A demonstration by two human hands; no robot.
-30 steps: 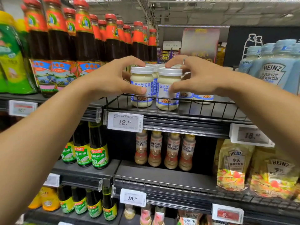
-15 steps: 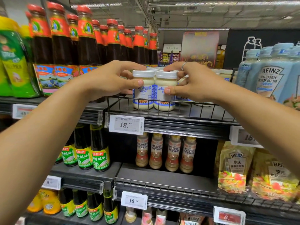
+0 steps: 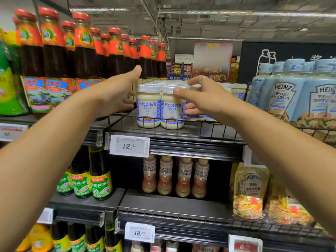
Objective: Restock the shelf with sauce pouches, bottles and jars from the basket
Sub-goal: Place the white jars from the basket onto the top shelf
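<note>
Both hands (image 3: pixel 116 95) (image 3: pixel 205 96) have opened off the front jars (image 3: pixel 161 108).

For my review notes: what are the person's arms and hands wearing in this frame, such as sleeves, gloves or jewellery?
Both forearms are bare as far as the frame shows, with no sleeve or cuff in view. Neither hand wears a glove. The right hand has a thin, light metallic ring on one finger. The left hand shows no ring, watch or band.

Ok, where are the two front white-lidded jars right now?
In the head view, the two jars stand side by side at the front of the top wire shelf, above the 12.50 price tag, between both hands.
</note>
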